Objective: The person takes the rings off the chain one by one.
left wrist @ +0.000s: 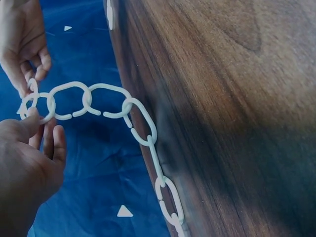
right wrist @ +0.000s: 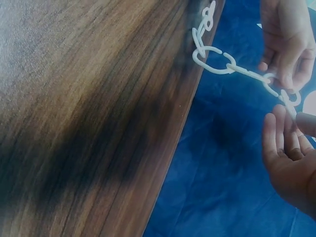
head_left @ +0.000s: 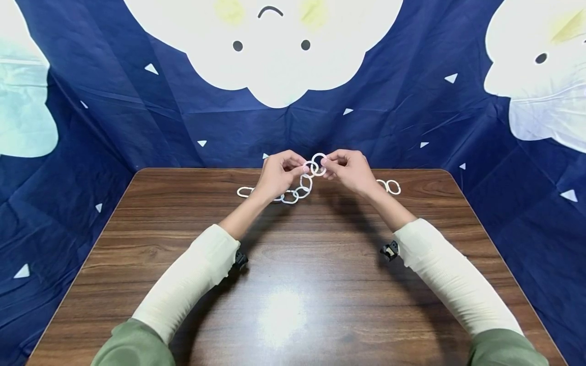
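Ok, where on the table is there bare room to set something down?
The table is bare between the sleeves and outside them, toward its left and right edges. Crowded: the far edge, with left hand and right hand pinching the white chain, and more links beside the right hand.

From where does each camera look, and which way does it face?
Head: worn there, looks forward and down at the table; left hand, right hand and sleeves show.
Left wrist: worn there, faces the chain and table edge; both hands show.
Right wrist: worn there, faces these from the other side; both hands show.
Wrist views share the chain and hands.
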A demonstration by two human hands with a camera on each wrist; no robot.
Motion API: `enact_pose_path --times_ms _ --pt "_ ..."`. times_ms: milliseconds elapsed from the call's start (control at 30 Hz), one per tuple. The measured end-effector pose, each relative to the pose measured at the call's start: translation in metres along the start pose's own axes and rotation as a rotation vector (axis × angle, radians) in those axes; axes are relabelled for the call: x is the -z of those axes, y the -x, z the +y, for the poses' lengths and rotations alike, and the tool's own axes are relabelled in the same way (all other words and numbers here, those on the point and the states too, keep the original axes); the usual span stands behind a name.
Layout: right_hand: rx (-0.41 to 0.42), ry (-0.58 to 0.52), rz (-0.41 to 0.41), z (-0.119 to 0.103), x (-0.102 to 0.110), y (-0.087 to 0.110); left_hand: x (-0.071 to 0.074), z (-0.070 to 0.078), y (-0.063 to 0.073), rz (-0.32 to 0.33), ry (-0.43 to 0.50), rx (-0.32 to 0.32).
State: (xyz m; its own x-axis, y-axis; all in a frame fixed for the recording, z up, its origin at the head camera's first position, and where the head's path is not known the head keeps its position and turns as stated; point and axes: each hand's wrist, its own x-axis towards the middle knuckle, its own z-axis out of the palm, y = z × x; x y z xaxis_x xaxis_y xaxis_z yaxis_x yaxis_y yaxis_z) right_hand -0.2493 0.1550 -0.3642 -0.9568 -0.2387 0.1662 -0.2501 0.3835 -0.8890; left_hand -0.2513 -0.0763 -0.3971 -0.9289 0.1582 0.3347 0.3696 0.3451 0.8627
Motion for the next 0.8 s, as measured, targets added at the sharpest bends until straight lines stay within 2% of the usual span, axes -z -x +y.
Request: enact_pose_path --times_ms 467,800 --pt "-0.221 -0.266 -0.050 0.0058 -0.0043 0.0014 0.0036 0.0020 0.0009 0.021 0.020 -0.014" --pt "-0.242 -0.281 -0.068 0.0084 -0.0052 0.0033 0.0034 0.0025 0.0014 0.030 0.021 -0.019"
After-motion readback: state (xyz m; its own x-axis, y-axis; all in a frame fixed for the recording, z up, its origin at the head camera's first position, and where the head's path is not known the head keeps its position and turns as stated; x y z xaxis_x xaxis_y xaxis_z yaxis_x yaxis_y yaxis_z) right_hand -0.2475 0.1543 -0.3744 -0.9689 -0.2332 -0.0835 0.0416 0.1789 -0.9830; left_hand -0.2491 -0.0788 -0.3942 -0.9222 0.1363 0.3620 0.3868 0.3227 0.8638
